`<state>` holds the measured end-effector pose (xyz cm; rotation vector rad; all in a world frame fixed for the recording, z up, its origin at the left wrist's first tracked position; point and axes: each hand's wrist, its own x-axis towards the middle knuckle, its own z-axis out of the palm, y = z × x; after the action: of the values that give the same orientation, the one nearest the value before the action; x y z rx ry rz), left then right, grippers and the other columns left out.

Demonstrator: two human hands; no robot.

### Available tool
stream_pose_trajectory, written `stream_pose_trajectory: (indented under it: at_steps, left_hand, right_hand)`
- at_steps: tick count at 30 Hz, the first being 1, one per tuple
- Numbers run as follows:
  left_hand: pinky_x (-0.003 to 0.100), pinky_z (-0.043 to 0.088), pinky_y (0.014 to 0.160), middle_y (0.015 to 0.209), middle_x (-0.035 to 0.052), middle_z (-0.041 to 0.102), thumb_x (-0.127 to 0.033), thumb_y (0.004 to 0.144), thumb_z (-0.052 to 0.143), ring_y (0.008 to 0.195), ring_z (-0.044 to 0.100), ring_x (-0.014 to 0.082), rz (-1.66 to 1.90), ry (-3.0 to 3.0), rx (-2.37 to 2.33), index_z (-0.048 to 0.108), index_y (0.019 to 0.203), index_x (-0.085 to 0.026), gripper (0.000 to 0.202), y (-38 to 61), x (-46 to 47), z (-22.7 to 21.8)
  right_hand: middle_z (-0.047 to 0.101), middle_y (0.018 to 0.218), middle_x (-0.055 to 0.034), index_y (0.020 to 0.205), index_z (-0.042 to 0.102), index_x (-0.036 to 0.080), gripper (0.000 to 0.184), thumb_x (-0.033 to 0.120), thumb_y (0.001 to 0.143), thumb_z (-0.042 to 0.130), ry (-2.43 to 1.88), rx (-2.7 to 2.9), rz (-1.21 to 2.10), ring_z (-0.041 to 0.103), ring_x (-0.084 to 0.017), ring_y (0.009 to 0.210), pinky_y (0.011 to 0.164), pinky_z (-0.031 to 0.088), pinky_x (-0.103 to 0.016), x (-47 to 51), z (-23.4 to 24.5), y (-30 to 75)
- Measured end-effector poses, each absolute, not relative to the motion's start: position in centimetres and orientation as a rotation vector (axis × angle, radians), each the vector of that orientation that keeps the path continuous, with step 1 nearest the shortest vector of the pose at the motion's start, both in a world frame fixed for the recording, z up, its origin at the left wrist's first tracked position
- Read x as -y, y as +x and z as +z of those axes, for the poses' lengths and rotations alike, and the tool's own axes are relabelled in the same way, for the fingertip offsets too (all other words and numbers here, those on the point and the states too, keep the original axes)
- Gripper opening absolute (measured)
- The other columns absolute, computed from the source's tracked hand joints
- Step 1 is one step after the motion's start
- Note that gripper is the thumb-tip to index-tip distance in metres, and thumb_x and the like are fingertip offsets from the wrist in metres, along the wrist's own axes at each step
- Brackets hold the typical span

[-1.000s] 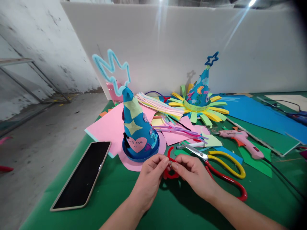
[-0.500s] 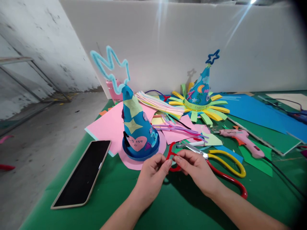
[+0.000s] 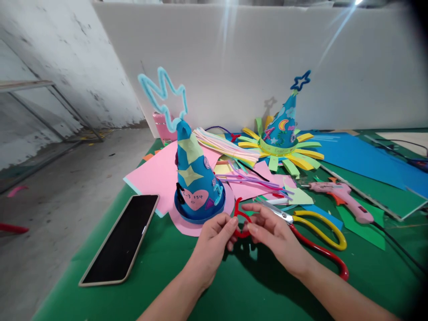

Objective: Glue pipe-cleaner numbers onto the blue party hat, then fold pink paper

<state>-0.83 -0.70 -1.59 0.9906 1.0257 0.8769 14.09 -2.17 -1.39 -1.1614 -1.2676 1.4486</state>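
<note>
One red pipe cleaner, bent into a loop, is held above the green table before the blue cone hat; it is pinched by the left hand, apparently for steadiness. The right hand's fingers are parted beside the loop; contact cannot be told. Scissors are laid handles nearest, presumably for reach. The pink bottle's contents cannot be seen.

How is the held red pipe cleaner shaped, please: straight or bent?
Bent: the red pipe cleaner curves into a loop, with one end sticking up.
</note>
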Motion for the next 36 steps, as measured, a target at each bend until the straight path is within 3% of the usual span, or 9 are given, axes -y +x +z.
stream_pose_trajectory:
  at_steps: [4, 9, 20, 26, 31, 36]
  left_hand:
    - [0.020, 0.024, 0.046, 0.052, -0.0045, 0.045, -0.039, 0.072, 0.058, 0.045, 0.033, 0.0056, 0.901, 0.956, -1.004, 0.049, 0.059, -0.015, 0.029, -0.9, 0.5, -1.9]
    - [0.020, 0.021, 0.045, 0.051, -0.0046, 0.045, -0.042, 0.071, 0.059, 0.044, 0.032, 0.0058, 0.883, 0.999, -1.014, 0.049, 0.059, -0.015, 0.031, -0.7, 0.6, -1.9]
    - [0.021, 0.022, 0.046, 0.050, -0.0057, 0.039, -0.039, 0.075, 0.055, 0.045, 0.031, 0.0061, 0.890, 1.119, -1.015, 0.048, 0.058, -0.015, 0.029, -0.9, 0.8, -1.6]
    - [0.019, 0.028, 0.048, 0.057, -0.0045, 0.044, -0.035, 0.074, 0.058, 0.050, 0.036, 0.0068, 0.955, 1.015, -0.989, 0.053, 0.072, -0.015, 0.020, -0.9, 0.7, -1.4]
    - [0.020, 0.027, 0.048, 0.052, -0.0042, 0.046, -0.036, 0.075, 0.057, 0.047, 0.036, 0.0064, 0.905, 1.016, -0.981, 0.050, 0.068, -0.015, 0.024, -1.1, 0.5, -1.3]
    - [0.019, 0.026, 0.048, 0.050, -0.0043, 0.046, -0.038, 0.073, 0.058, 0.047, 0.036, 0.0063, 0.848, 1.052, -0.977, 0.048, 0.063, -0.014, 0.027, -0.9, 0.8, -1.2]
  right_hand:
    - [0.058, 0.086, -0.0023, 0.122, 0.040, 0.024, 0.054, 0.033, 0.073, 0.062, -1.292, 1.595, 1.137, 0.055, -0.015, 0.072, 0.066, 0.046, -0.029, 2.6, -1.2, 14.1]
    - [0.058, 0.112, -0.0068, 0.117, 0.050, 0.022, 0.044, 0.036, 0.075, 0.058, -1.350, 1.801, 0.825, 0.054, -0.023, 0.100, 0.086, 0.042, -0.036, 2.6, -1.8, 14.2]
    - [0.062, 0.106, -0.0067, 0.111, 0.052, 0.020, 0.035, 0.034, 0.079, 0.055, -1.358, 1.854, 0.659, 0.058, -0.020, 0.093, 0.082, 0.045, -0.032, 2.8, -2.3, 14.1]
    - [0.062, 0.102, -0.0062, 0.110, 0.050, 0.021, 0.037, 0.032, 0.076, 0.059, -1.263, 1.947, 0.660, 0.058, -0.020, 0.090, 0.078, 0.045, -0.031, 3.1, -2.1, 13.7]
    - [0.059, 0.085, -0.0029, 0.109, 0.047, 0.022, 0.031, 0.024, 0.079, 0.054, -1.204, 1.753, 0.645, 0.055, -0.015, 0.073, 0.067, 0.046, -0.027, 3.0, -1.6, 14.5]
    - [0.057, 0.087, -0.0026, 0.106, 0.052, 0.023, 0.024, 0.022, 0.082, 0.049, -1.218, 1.685, 0.601, 0.054, -0.015, 0.076, 0.066, 0.045, -0.025, 2.0, -1.5, 14.9]
